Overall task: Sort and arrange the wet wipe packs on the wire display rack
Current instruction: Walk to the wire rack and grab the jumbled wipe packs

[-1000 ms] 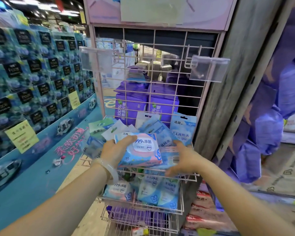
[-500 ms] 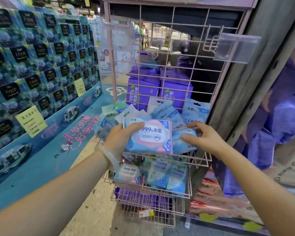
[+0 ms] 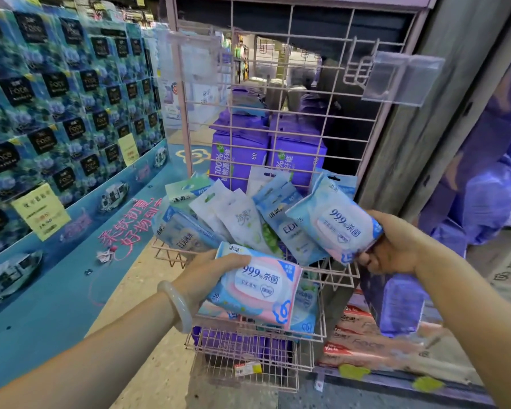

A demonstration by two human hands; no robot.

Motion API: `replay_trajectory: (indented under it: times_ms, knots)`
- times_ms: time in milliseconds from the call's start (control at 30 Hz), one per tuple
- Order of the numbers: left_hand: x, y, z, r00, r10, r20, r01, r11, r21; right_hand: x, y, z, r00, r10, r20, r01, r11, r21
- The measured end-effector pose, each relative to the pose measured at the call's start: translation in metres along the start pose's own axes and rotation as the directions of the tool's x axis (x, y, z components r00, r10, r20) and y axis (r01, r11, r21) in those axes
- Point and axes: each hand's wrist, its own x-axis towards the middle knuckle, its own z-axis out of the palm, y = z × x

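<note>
Risk assessment: each hand carries one pink-and-blue "99.9%" wet wipe pack, and both grips are partial. The left hand [image 3: 207, 276] curls its fingers over the top left edge of its pack [image 3: 257, 287], thumb side hidden beneath; most of the pack hangs unsupported beyond the fingertips, above the lower basket [image 3: 316, 335], so the smooth film could probably slip or pivot down. The right hand [image 3: 396, 243] wraps its fingers round the lower right corner of the second pack [image 3: 334, 222], which tilts up and away from the fingertips over the upper basket [image 3: 348, 278]. A careless insertion there would likely topple the loosely leaning packs [image 3: 248, 219] just beyond the fingers. Count: two "99.9%" packs in hand; roughly six or seven blue, white and green packs leaning in the upper basket; at least three more in the lower basket, partly hidden; two baskets in use on one wire rack [image 3: 278, 93].
</note>
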Motion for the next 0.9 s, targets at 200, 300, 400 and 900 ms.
replay_trajectory:
  times_ms: [200,300,400,900]
  knots:
    - [0.009,0.006,0.023,1.0,-0.004,0.029,0.003,0.999,0.043,-0.004,-0.007,0.015,0.986,-0.03,-0.162,-0.046,0.892,-0.449]
    - [0.012,0.008,0.029,0.999,0.014,0.036,-0.016,0.998,0.054,-0.004,-0.014,0.033,0.949,-0.241,-0.202,0.085,0.815,-0.573]
    - [0.015,0.008,0.031,1.0,0.015,0.025,-0.016,0.998,0.058,0.0,-0.013,0.043,0.894,-0.415,-0.17,0.273,0.804,-0.528]
    - [-0.02,-0.018,-0.001,0.983,-0.099,0.158,0.086,0.992,0.09,-0.047,0.058,0.014,0.762,-0.637,0.119,0.582,0.754,0.306]
